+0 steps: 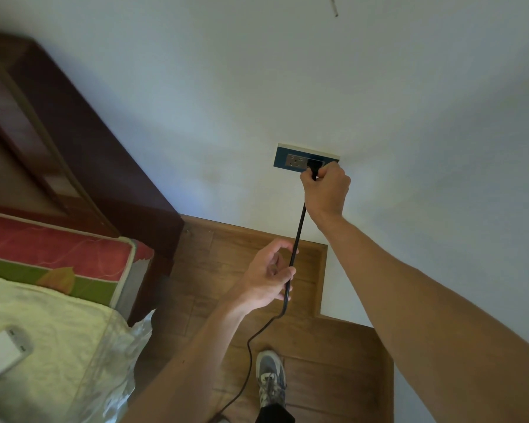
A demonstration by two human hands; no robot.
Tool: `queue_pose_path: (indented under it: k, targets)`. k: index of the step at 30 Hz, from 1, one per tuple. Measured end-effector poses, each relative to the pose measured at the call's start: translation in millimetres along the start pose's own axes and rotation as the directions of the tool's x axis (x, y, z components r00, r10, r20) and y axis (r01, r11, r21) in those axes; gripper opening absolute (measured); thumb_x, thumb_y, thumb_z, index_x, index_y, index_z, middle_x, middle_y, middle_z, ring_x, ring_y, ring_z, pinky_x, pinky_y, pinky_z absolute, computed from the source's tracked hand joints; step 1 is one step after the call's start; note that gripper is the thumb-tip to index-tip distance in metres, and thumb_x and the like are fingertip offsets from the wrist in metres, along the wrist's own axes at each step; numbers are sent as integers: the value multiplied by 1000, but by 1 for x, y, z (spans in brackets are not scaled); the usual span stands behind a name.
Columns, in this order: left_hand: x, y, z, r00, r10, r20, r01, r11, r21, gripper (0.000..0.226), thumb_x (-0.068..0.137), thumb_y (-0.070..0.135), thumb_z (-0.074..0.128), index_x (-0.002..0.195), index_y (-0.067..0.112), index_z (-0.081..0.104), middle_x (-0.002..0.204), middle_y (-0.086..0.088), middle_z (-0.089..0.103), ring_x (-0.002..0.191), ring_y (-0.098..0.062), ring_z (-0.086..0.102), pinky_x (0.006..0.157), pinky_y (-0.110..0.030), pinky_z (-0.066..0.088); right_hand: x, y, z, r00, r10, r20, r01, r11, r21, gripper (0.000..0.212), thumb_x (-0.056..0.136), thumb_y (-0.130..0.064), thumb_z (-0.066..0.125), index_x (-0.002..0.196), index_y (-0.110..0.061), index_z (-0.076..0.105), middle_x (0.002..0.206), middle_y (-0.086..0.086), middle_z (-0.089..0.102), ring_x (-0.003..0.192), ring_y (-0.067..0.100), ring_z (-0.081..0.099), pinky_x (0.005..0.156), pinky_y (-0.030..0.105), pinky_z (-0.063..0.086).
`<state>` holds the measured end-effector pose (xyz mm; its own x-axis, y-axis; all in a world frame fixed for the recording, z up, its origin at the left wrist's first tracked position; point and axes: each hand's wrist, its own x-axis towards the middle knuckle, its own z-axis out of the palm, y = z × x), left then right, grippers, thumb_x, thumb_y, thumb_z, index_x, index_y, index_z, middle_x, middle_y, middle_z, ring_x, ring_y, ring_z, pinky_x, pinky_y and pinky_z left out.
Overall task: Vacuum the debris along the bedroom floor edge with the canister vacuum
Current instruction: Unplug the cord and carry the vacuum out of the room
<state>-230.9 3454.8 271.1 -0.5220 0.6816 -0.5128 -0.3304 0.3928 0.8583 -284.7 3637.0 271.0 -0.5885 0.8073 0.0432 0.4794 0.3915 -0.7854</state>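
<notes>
Count: one black power cord (298,230), one plug (313,167), one wall outlet plate (283,160) with one free grey socket (296,161) on its left part, two hands, one shoe (271,377). Right hand (326,190): fingers curled tight round the plug, holding it at the plate's right part; whether the pins are fully seated cannot be told. Left hand (268,279): lower, off the wall, fingers and thumb loosely curled round the cord. Cord position: taut and nearly straight between the two hands, long axis running from the plug end at the wall down and slightly leftward toward the person. Below the left hand it goes slack, bends left, and snakes over the wooden floor (333,346) past the left side of the shoe to the bottom edge of the view. Plug end points into the white wall (257,87). Left of view: one bed (58,248) with a cream blanket (43,325), one white object (3,349) lying on it, and one dark wooden headboard (89,148) against the wall.
</notes>
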Motion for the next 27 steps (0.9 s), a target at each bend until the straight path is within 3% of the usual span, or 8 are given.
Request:
queue_pose_path:
  k: [8, 11, 13, 15, 17, 20, 23, 27]
  targets:
    - [6, -6, 3, 1000, 23, 17, -22, 999, -27, 32, 94, 2, 59, 118, 22, 53, 79, -8, 54, 73, -23, 66, 73, -49, 62, -3, -5, -3, 1000, -6, 16, 6, 1000, 2, 20, 90, -16, 66, 85, 2, 58, 75, 7, 57, 70, 24, 59, 61, 37, 50]
    - [0, -32, 13, 989, -83, 119, 62, 984, 167, 36, 94, 4, 58, 106, 38, 54, 90, -4, 58, 74, -18, 66, 66, -33, 62, -45, 14, 3, 986, -21, 167, 28, 999, -43, 20, 92, -17, 64, 84, -1, 54, 72, 2, 54, 61, 14, 53, 51, 22, 40]
    - [-18, -60, 27, 975, -194, 109, 180, 975, 128, 45, 94, 3, 59, 97, 48, 56, 89, -3, 57, 69, -15, 61, 67, -38, 62, -80, 30, 3, 965, 11, 264, 9, 997, -78, 19, 94, -17, 63, 85, -4, 53, 71, -2, 55, 60, 12, 53, 47, 14, 38]
    - [-31, -84, 28, 973, -228, 33, 228, 974, 17, 39, 94, -1, 58, 101, 37, 56, 80, -3, 50, 65, -13, 53, 75, -44, 58, -96, 38, 11, 968, 43, 246, -31, 998, -54, 17, 94, -16, 62, 84, -6, 52, 67, -7, 50, 56, 6, 50, 43, 13, 39]
    - [-36, -101, 26, 980, -199, -27, 199, 980, -27, 32, 94, -5, 57, 101, 26, 56, 72, -3, 44, 61, -15, 43, 65, -42, 49, -103, 30, 9, 967, 67, 245, -62, 998, -26, 17, 95, -17, 61, 87, -6, 53, 67, -8, 49, 56, 3, 48, 43, 12, 40]
    - [-43, -102, 25, 994, -101, -35, 100, 995, -21, 40, 90, -8, 60, 95, 32, 60, 70, -9, 39, 57, -19, 35, 52, -31, 36, -112, 22, 6, 974, 114, 198, -118, 993, 9, 18, 95, -19, 61, 90, -2, 56, 69, -6, 51, 57, 4, 49, 44, 11, 39]
    - [-61, -100, 17, 997, -62, -46, 61, 998, -29, 37, 89, -13, 58, 98, 23, 57, 76, -12, 41, 58, -18, 38, 48, -19, 39, -125, 12, 3, 972, 136, 191, -142, 990, 17, 19, 95, -20, 61, 90, -2, 56, 73, -2, 54, 60, 6, 50, 43, 11, 38]
    - [-89, -99, 11, 997, -37, -75, 36, 999, -6, 37, 90, -7, 61, 99, 29, 56, 78, -11, 45, 71, -25, 47, 57, -29, 50, -143, -3, -1, 969, 161, 190, -169, 985, 26, 21, 95, -21, 60, 89, -2, 57, 76, 6, 58, 60, 10, 49, 42, 13, 35]
